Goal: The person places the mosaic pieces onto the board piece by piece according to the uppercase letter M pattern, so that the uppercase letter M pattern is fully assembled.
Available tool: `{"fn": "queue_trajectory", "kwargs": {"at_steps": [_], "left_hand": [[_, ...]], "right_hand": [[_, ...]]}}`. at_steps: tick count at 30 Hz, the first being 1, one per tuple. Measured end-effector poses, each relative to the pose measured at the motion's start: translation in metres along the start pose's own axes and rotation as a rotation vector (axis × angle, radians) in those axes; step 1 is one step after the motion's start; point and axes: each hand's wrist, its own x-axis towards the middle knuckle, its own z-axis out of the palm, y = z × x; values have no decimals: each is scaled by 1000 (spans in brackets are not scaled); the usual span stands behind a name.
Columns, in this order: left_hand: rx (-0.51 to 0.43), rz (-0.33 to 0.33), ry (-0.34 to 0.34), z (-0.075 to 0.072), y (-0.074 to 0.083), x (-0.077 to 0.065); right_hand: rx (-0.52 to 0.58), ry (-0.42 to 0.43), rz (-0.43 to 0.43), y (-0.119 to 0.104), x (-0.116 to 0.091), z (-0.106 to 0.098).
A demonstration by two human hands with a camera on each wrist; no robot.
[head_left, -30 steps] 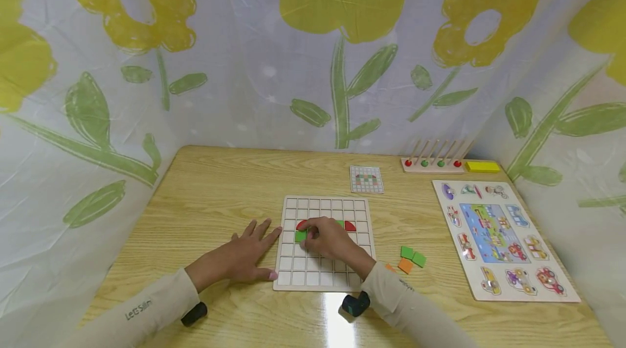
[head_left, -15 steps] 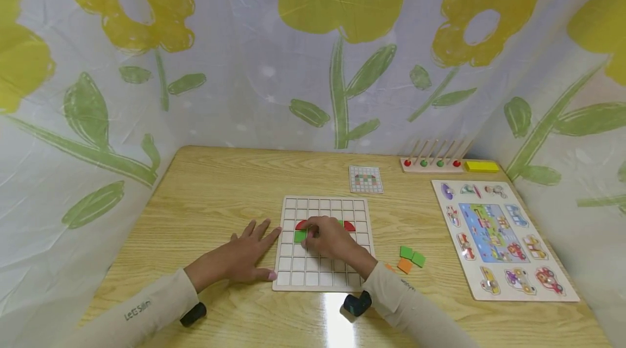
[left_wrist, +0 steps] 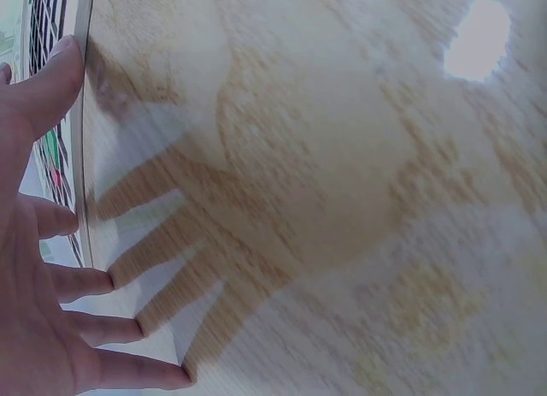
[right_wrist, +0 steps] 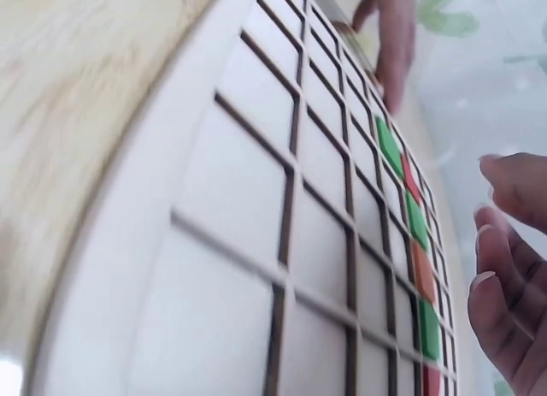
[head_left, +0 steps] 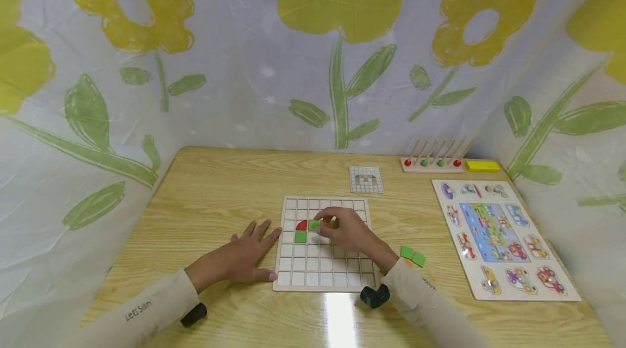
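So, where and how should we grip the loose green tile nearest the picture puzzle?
Probably pinch the green tile by its near and far edges, coming from above on the side toward the picture puzzle: it lies flat, and the other green tile sits close at left.

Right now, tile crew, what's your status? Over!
Left hand spread at edge of board. Right hand empty, above board. Six tiles on it. Right hand hides some from head view.
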Motion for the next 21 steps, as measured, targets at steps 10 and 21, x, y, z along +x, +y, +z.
{"fn": "queue_trajectory", "kwargs": {"at_steps": [10,21], "left_hand": [[6,-9,-4,-2,2,0],[8,-15,-3,-1,0,1]], "right_hand": [[-10,28,-39,20,-24,-37],[-28,17,-35,42,-63,-65]]}}
